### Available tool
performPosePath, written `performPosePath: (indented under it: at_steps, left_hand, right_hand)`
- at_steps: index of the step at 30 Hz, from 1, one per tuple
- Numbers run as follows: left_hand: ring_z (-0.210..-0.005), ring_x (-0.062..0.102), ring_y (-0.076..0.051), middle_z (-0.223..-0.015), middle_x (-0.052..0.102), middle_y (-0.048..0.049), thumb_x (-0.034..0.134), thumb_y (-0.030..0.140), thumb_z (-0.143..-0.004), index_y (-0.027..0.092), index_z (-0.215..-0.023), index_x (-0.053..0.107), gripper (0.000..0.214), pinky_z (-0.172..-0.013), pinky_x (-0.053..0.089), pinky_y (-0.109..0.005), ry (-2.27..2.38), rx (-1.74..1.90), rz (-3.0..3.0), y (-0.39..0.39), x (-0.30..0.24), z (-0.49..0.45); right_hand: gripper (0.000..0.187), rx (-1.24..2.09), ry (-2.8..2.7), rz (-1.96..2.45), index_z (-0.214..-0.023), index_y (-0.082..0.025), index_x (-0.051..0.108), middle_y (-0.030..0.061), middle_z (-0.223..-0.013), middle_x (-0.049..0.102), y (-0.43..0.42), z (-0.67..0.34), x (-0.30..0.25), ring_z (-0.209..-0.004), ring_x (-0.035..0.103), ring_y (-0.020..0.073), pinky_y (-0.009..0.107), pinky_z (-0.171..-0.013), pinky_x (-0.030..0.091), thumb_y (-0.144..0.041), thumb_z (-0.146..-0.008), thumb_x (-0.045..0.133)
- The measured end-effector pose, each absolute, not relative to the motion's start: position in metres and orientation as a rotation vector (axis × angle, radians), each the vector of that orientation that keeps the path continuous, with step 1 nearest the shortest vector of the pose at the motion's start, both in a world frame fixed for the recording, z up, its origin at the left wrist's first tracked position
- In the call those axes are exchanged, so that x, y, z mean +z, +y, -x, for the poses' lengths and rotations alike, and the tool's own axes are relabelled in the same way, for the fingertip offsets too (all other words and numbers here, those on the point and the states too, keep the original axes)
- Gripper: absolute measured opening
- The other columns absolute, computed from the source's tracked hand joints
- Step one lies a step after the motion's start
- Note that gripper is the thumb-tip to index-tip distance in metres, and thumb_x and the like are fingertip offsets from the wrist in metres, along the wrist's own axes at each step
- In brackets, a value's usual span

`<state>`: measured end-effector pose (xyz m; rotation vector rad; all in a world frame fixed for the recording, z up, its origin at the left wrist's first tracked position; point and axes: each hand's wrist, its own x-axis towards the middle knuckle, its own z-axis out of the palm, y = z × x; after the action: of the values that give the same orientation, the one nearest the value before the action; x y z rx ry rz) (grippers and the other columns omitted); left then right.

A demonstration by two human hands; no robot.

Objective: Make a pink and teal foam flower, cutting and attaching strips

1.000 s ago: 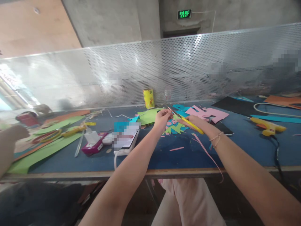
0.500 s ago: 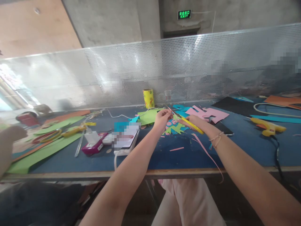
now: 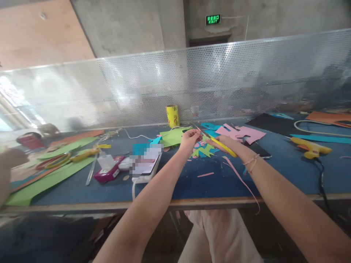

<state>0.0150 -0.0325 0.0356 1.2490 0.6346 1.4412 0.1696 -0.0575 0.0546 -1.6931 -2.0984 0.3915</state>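
Note:
Yellow-handled scissors (image 3: 225,147) are gripped in my right hand (image 3: 219,140), their blades pointing up and left towards my other hand. My left hand (image 3: 192,138) is closed in a pinch near the blades; what its fingertips hold is too small to make out. Below and around both hands lie green, blue and pink paper scraps (image 3: 204,150). A larger green paper sheet (image 3: 172,136) is just behind my left hand. Pink cut paper (image 3: 253,133) lies beyond my right hand. A long pink strip (image 3: 240,175) curls over the table's front edge.
A yellow tube (image 3: 172,116) stands against the perforated metal screen (image 3: 153,80). On the right lies a yellow glue gun (image 3: 311,147) with its cord. A purple power strip (image 3: 109,173) and a phone (image 3: 149,160) sit on the left. Another person's arm (image 3: 12,171) shows at far left.
The view has shifted slightly. Both hands stay nearly in place, with the scissors still in the right hand and the left fingers still pinched by the blades.

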Motion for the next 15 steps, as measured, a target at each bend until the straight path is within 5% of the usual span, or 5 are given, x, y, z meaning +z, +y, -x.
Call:
performPosePath:
  at_steps: [15]
  left_hand:
    - [-0.052, 0.049, -0.005, -0.057, 0.054, 0.0012, 0.065, 0.025, -0.062, 0.013, -0.065, 0.053, 0.017, -0.057, 0.041, -0.02, 0.642, 1.452, -1.26, -0.0333, 0.0373, -0.0153]
  right_hand:
    - [0.042, 0.414, -1.945, 1.821, -0.052, -0.017, 0.056, 0.0, -0.036, 0.04, -0.0568, -0.1688, 0.0623, -0.036, 0.039, 0.0108, 0.025, -0.04, 0.026, -0.055, -0.07, 0.053]
